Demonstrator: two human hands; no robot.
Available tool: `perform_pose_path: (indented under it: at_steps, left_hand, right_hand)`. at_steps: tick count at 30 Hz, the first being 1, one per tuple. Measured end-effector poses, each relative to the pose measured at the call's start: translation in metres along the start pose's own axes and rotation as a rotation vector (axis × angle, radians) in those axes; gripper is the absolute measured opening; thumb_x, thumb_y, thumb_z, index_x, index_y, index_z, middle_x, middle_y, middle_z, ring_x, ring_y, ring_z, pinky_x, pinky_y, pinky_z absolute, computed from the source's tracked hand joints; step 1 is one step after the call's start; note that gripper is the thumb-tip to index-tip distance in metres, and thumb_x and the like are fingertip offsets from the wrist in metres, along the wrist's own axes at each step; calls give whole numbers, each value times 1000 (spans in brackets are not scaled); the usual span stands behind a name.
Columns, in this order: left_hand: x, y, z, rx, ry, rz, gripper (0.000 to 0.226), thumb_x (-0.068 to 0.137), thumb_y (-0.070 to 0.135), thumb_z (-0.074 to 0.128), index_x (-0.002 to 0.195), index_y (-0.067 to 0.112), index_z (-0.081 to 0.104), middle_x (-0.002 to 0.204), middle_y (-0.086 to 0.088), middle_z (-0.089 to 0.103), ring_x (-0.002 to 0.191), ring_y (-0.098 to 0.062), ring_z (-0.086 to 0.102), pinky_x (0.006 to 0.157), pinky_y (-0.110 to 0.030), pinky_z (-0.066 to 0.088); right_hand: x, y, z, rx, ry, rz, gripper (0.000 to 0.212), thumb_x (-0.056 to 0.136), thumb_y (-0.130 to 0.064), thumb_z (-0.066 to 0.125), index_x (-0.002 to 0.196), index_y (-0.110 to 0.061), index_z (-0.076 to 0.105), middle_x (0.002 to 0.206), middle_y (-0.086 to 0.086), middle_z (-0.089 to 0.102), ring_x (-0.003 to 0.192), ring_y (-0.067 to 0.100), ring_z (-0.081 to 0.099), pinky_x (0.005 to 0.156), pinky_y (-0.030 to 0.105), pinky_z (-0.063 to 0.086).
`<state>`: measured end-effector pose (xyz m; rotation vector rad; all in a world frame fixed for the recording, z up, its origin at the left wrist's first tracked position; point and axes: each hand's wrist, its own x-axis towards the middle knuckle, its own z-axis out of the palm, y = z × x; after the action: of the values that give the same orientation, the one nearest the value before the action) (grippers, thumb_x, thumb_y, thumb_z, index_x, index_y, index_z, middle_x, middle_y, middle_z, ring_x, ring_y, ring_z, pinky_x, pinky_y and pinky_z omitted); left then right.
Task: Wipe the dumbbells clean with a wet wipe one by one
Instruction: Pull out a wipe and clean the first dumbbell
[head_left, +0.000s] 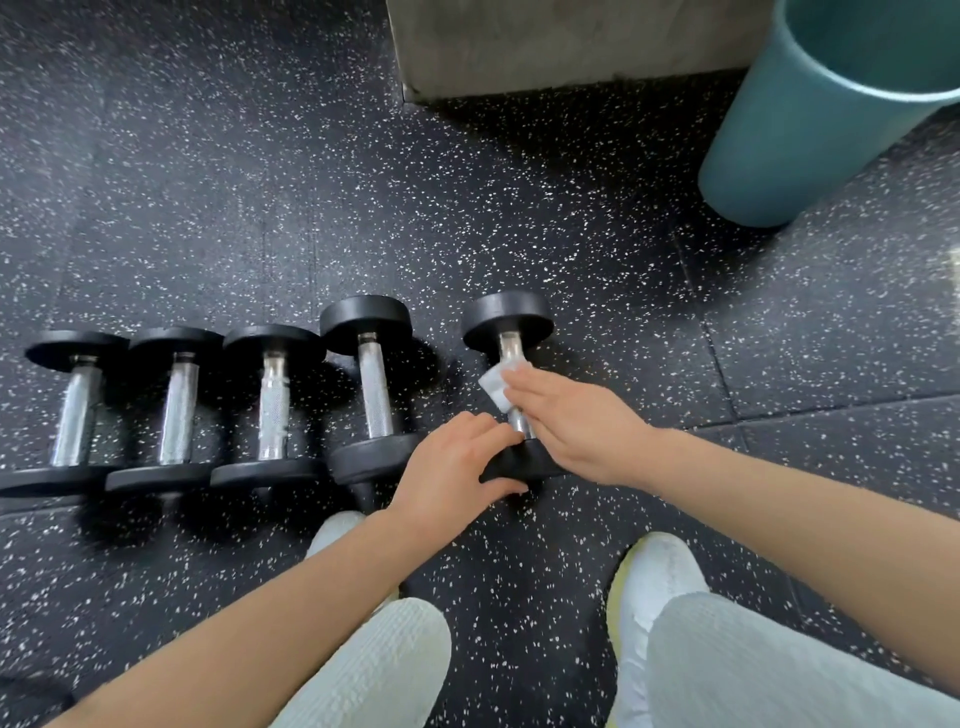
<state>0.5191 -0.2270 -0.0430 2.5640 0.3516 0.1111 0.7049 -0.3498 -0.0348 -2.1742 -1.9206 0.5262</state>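
Note:
Several black dumbbells with chrome handles lie in a row on the speckled rubber floor. The rightmost dumbbell (506, 332) lies apart from the others. My left hand (457, 467) grips its near black head, fingers over the top and thumb below. My right hand (571, 415) lies over the chrome handle with straight fingers, pressing a white wet wipe (496, 387) against it. Part of the wipe sticks out left of my fingertips. The neighbouring dumbbell (371, 384) lies just left of my left hand.
Three more dumbbells (174, 405) line up to the left. A teal bin (800, 140) stands at the back right, beside a grey concrete block (545, 47). My white shoes (660, 577) and light trouser legs are in the foreground.

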Motion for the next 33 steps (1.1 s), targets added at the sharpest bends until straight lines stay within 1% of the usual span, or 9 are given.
perform_pose_path:
  at_steps: [4,10,13,16,21,24,27,29,33]
  left_hand:
    - [0,1,0,-28,-3,-10,47,77,43,88,116,25,69,97,12,61,89,-12,50,72,-25,40]
    - [-1,-2,-1,-77,-40,-30,47,80,45,86,119,25,68,104,12,60,94,-9,47,76,-29,48]
    - [-1,-3,-1,-92,-54,-41,49,80,45,86,122,28,67,109,15,60,98,-10,50,81,-34,52]
    - [-2,-3,-2,-105,-38,-38,49,79,44,86,122,30,66,114,19,59,103,-8,50,84,-34,53]
    - [0,-2,-2,-113,-34,-33,51,79,46,86,123,28,67,117,16,57,109,-10,51,83,-38,55]
    - [1,-3,-2,-132,-52,-32,52,79,47,86,124,28,67,118,14,56,111,-11,52,86,-39,55]
    - [0,-7,-3,-165,-75,-42,53,80,47,86,127,29,68,118,15,57,111,-10,52,92,-37,52]
    - [-1,-8,-4,-188,-78,-55,53,81,47,86,128,32,67,118,18,56,110,-9,51,93,-36,51]
    - [-1,-6,-4,-184,-68,-56,53,81,47,86,128,34,67,117,21,55,110,-8,52,92,-33,50]
  right_hand:
    - [1,-2,-7,96,-18,64,44,109,-39,29,136,-17,55,160,-9,35,145,10,37,109,41,45]
    - [34,5,-7,111,-38,216,64,105,-51,17,151,-15,44,167,-3,25,153,12,22,119,43,34]
    - [12,-4,-4,82,-51,101,63,106,-46,14,141,-8,51,159,7,36,149,22,29,115,47,39]
    - [-9,-4,-3,-77,-36,-74,40,111,-31,25,119,-13,60,140,3,52,145,10,30,107,35,45]
    - [19,7,-20,113,-74,109,48,112,-35,23,147,-18,50,165,-8,29,152,0,15,121,24,22]
    - [29,9,-18,112,-74,142,49,111,-37,23,147,-16,50,166,-5,29,153,6,18,120,35,29]
    - [4,0,-12,-12,-14,5,38,110,-25,31,127,-10,62,149,5,51,143,7,27,107,34,41]
    - [-17,-6,-13,24,-55,16,40,111,-29,28,132,-16,60,156,-4,44,142,4,33,108,32,41]
    - [-17,0,-17,109,-167,84,49,111,-38,23,152,-25,46,165,-16,26,150,-1,21,123,23,19]
